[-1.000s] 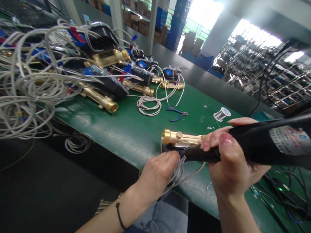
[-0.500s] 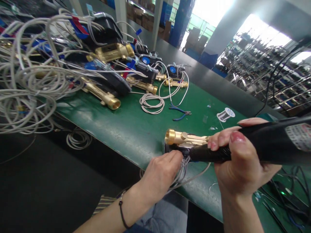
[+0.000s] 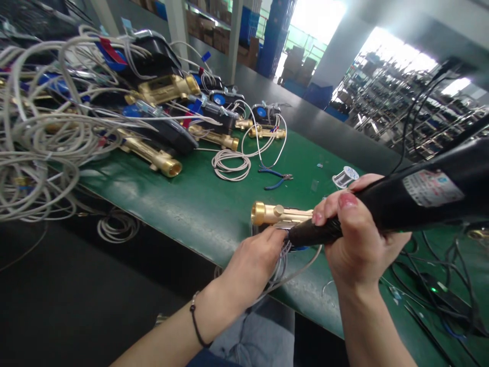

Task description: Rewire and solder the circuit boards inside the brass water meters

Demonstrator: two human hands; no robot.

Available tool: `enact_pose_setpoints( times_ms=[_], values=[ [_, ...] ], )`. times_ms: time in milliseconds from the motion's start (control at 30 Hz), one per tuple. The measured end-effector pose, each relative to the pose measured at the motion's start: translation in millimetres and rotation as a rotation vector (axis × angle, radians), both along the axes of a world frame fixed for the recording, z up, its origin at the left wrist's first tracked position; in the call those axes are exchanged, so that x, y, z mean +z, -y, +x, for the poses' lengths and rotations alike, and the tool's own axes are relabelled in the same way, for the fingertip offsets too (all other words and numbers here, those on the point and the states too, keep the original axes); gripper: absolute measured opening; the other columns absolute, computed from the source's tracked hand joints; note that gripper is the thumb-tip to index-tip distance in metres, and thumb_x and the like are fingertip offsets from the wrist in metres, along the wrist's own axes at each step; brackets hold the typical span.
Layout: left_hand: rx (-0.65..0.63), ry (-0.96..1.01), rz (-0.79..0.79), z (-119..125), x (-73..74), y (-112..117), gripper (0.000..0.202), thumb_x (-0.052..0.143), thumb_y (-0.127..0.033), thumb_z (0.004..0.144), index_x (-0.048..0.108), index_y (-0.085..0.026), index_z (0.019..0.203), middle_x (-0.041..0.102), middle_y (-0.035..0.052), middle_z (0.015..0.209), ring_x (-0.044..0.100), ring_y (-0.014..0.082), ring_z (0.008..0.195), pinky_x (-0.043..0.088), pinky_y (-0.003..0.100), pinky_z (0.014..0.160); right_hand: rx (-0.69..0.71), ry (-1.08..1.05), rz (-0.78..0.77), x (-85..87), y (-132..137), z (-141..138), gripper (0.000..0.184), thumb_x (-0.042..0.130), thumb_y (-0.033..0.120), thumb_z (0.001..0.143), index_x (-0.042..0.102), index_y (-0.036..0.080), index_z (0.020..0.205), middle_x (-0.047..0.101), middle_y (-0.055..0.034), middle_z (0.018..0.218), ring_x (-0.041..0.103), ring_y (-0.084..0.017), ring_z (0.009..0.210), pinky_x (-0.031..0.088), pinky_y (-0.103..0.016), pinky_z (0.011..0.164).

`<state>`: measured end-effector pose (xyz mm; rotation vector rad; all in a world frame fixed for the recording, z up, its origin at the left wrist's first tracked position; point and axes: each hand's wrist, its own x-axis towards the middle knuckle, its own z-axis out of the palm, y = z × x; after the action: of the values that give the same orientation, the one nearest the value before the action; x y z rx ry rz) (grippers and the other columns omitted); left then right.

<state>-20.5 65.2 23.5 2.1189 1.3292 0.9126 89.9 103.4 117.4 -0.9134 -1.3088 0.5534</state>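
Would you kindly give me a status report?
Right hand gripping black tool. Left hand at its tip, beside grey wires. Brass pipe just beyond left hand. Blue pliers farther back, clear of hands.

Before me: one workbench, green-topped, with a dark grey tabletop behind it and dark floor below on my left. Beyond, I list pale upright posts, brown boxes, stacked blue crates and a broad pale pillar. To my right stand crowded metal racks, backlit by glaring window light, their contents indistinct.
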Motion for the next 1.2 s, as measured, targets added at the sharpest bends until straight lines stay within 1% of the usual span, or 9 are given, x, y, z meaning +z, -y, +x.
enact_pose_setpoints(
  times_ms=[200, 367, 600, 733, 867, 1000, 1067, 1133, 1200],
  values=[
    [0.009, -0.240, -0.177, 8.1, 23.5, -4.4, 0.029, 0.039, -0.008, 0.090, 0.054, -0.018, 0.111, 0.059, 0.0065, 0.103, 0.064, 0.0175, 0.091, 0.053, 0.030, 0.082, 0.107, -0.183, -0.021, -0.6, 3.2, 4.2, 0.018, 0.060, 0.022, 0.077, 0.050, 0.019, 0.092, 0.049, 0.0083, 0.057, 0.050, -0.008, 0.043, 0.045, -0.025, 0.048],
    [0.013, -0.444, -0.248, 15.5, 37.7, -6.7, 0.026, 0.036, -0.006, 0.089, 0.057, -0.017, 0.101, 0.058, 0.0065, 0.102, 0.064, 0.0177, 0.087, 0.054, 0.030, 0.079, 0.086, -0.290, 0.012, 0.8, 5.6, 14.2, 0.021, 0.058, 0.023, 0.077, 0.050, 0.019, 0.096, 0.050, 0.0084, 0.056, 0.049, -0.008, 0.043, 0.044, -0.024, 0.047],
    [0.055, -0.611, -0.178, 17.7, 28.1, -9.5, 0.024, 0.036, -0.006, 0.088, 0.056, -0.019, 0.090, 0.057, 0.0044, 0.095, 0.065, 0.0214, 0.081, 0.053, 0.031, 0.064, 0.017, -0.413, 0.058, 27.0, 14.4, 43.3, 0.019, 0.050, 0.020, 0.075, 0.049, 0.019, 0.094, 0.048, 0.0082, 0.053, 0.043, -0.007, 0.042, 0.040, -0.022, 0.044],
    [0.070, -0.615, -0.133, 16.2, 21.0, -10.1, 0.021, 0.038, -0.008, 0.089, 0.055, -0.020, 0.088, 0.057, 0.0028, 0.093, 0.064, 0.0192, 0.078, 0.049, 0.028, 0.062, -0.063, -0.423, 0.095, 41.0, 17.3, 74.7, 0.019, 0.049, 0.022, 0.073, 0.050, 0.019, 0.093, 0.047, 0.0071, 0.052, 0.041, -0.007, 0.041, 0.037, -0.021, 0.042],
    [0.083, -0.571, -0.053, 15.1, 14.7, -9.9, 0.023, 0.034, -0.012, 0.092, 0.054, -0.021, 0.085, 0.056, 0.0019, 0.089, 0.062, 0.0164, 0.071, 0.046, 0.026, 0.058, -0.153, -0.398, 0.127, 45.7, 11.9, 113.3, 0.020, 0.051, 0.022, 0.071, 0.052, 0.019, 0.092, 0.046, 0.0067, 0.051, 0.040, -0.008, 0.041, 0.036, -0.022, 0.043],
    [0.082, -0.522, 0.013, 11.0, 0.0, -11.4, 0.025, 0.032, -0.013, 0.092, 0.056, -0.021, 0.091, 0.058, 0.0030, 0.095, 0.063, 0.0170, 0.075, 0.048, 0.027, 0.062, -0.278, -0.210, 0.103, 37.8, -3.6, 158.4, 0.021, 0.060, 0.025, 0.071, 0.053, 0.020, 0.090, 0.047, 0.0072, 0.052, 0.043, -0.010, 0.042, 0.039, -0.024, 0.045],
    [0.084, -0.470, 0.050, 7.9, -9.3, -11.3, 0.027, 0.032, -0.015, 0.092, 0.058, -0.022, 0.096, 0.060, 0.0037, 0.100, 0.064, 0.0179, 0.084, 0.050, 0.027, 0.065, -0.407, 0.037, -0.013, 27.1, -15.0, 182.0, 0.027, 0.061, 0.034, 0.073, 0.052, 0.019, 0.093, 0.049, 0.0072, 0.055, 0.047, -0.010, 0.044, 0.041, -0.024, 0.047],
    [0.097, -0.386, 0.102, 4.4, -15.5, -11.1, 0.030, 0.033, -0.020, 0.091, 0.062, -0.025, 0.097, 0.063, 0.0036, 0.104, 0.064, 0.0186, 0.091, 0.052, 0.025, 0.065, -0.531, 0.341, -0.215, 12.8, -27.6, 203.2, 0.034, 0.057, 0.043, 0.076, 0.051, 0.017, 0.098, 0.051, 0.0059, 0.059, 0.050, -0.010, 0.047, 0.042, -0.025, 0.050],
    [0.152, -0.271, 0.138, 0.3, -15.1, -13.2, 0.030, 0.038, -0.025, 0.088, 0.066, -0.030, 0.098, 0.065, 0.0013, 0.107, 0.063, 0.0196, 0.099, 0.054, 0.026, 0.068, -0.559, 0.476, -0.290, -2.6, -40.8, 220.2, 0.031, 0.062, 0.041, 0.072, 0.055, 0.015, 0.089, 0.055, 0.0030, 0.061, 0.050, -0.011, 0.048, 0.041, -0.025, 0.050]
  ],
)
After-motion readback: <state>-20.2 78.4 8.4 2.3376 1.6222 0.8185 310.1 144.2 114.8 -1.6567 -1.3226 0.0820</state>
